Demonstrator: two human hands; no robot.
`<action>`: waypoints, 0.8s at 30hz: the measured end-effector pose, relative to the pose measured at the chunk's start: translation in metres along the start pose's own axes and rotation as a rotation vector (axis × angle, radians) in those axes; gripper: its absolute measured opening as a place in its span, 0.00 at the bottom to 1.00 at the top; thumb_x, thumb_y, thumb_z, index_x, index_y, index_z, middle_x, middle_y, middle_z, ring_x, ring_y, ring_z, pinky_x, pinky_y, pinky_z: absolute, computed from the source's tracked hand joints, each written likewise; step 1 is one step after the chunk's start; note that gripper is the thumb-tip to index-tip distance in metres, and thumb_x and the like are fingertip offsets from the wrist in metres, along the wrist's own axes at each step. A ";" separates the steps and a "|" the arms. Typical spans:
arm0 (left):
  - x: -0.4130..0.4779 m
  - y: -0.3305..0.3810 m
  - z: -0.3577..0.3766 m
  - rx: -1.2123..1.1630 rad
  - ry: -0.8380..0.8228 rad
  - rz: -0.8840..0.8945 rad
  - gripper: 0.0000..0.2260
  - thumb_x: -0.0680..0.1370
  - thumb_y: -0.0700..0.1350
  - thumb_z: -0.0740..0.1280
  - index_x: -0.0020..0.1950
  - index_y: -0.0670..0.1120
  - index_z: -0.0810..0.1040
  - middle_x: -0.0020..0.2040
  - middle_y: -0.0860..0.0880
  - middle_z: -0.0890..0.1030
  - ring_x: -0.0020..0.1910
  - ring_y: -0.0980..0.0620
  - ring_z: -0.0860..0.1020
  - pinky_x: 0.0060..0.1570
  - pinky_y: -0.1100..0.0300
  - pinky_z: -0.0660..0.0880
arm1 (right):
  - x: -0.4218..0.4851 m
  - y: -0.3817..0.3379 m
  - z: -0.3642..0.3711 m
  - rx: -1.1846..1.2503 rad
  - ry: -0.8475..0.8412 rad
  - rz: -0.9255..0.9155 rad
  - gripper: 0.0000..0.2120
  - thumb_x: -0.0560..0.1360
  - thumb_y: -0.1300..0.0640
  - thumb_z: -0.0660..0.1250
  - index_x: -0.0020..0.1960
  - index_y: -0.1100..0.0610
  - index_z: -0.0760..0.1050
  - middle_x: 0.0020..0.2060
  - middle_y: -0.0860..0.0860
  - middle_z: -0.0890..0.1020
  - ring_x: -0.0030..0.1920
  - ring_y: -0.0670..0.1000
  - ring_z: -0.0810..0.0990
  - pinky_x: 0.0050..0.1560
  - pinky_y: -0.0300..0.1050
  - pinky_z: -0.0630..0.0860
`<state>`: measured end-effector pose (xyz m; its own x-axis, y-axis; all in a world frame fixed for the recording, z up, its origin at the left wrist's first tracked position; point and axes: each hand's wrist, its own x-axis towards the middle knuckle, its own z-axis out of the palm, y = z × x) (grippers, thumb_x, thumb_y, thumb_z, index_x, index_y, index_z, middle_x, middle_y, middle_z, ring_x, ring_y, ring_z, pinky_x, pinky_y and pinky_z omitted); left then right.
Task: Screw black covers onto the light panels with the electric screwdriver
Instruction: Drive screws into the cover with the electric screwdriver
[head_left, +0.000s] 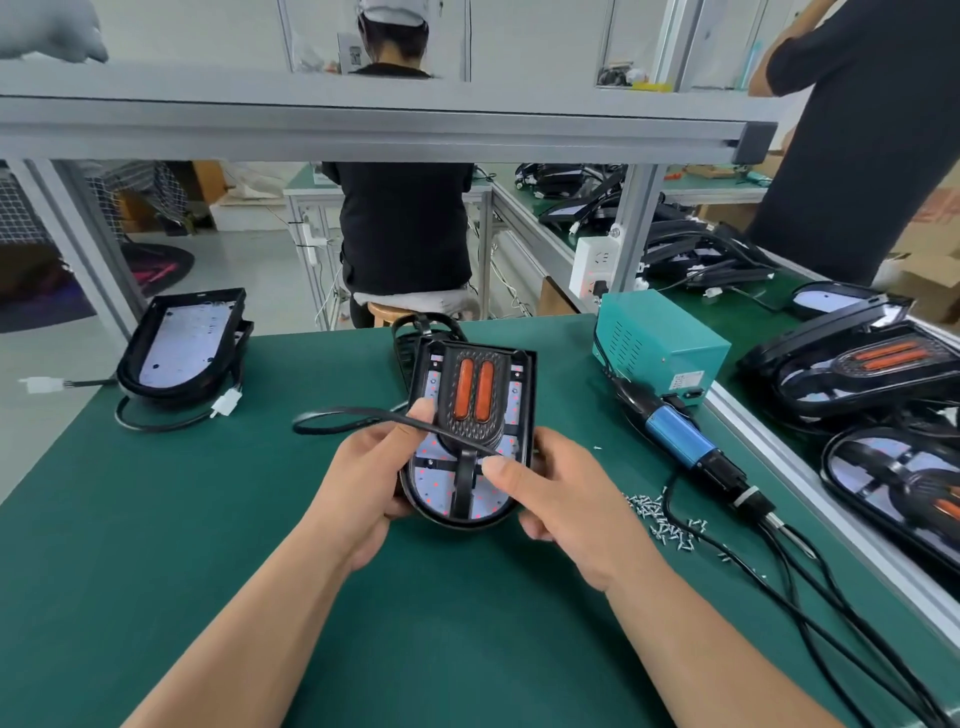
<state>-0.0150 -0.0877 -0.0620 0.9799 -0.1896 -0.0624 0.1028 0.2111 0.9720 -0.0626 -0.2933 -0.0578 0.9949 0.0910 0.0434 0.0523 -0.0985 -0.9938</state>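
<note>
Light panel (441, 488): I see it at frame centre, held between both hands, lit face up.
Black cover (475, 431): sits on the panel's upper half, just above both thumbs.
Left hand (363, 467): fingers curled round the panel's left edge, thumb on top beside the cover, where the cable (343, 413) crosses.
Right hand (566, 499): grips the right edge, thumb pressed on the panel's lower face.
Electric screwdriver (685, 441): lies on the green mat (208, 519), right of centre, apart from the right hand.
Screws (660, 519): loose heap near the screwdriver.
</note>
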 end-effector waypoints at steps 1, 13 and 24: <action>-0.001 0.000 0.000 -0.001 -0.003 0.003 0.18 0.74 0.65 0.72 0.38 0.51 0.86 0.31 0.52 0.77 0.23 0.58 0.64 0.22 0.68 0.56 | 0.000 0.000 -0.001 0.011 -0.001 0.002 0.13 0.76 0.44 0.74 0.55 0.50 0.80 0.39 0.50 0.78 0.29 0.51 0.71 0.30 0.39 0.69; 0.004 -0.002 -0.014 -0.138 -0.106 -0.103 0.17 0.83 0.57 0.64 0.48 0.45 0.81 0.35 0.52 0.64 0.29 0.56 0.58 0.22 0.65 0.57 | 0.010 0.002 -0.023 0.094 0.246 -0.004 0.08 0.73 0.50 0.71 0.50 0.51 0.83 0.36 0.52 0.80 0.26 0.48 0.68 0.25 0.39 0.63; 0.010 -0.013 -0.019 0.001 -0.038 -0.068 0.11 0.86 0.44 0.60 0.51 0.39 0.77 0.35 0.50 0.64 0.29 0.55 0.59 0.22 0.64 0.58 | 0.015 -0.030 -0.117 0.220 0.620 -0.161 0.07 0.79 0.57 0.71 0.50 0.62 0.77 0.35 0.58 0.72 0.27 0.51 0.60 0.25 0.38 0.55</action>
<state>-0.0029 -0.0745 -0.0793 0.9634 -0.2400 -0.1194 0.1685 0.1960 0.9660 -0.0392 -0.4048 -0.0149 0.8452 -0.5039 0.1783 0.2503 0.0784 -0.9650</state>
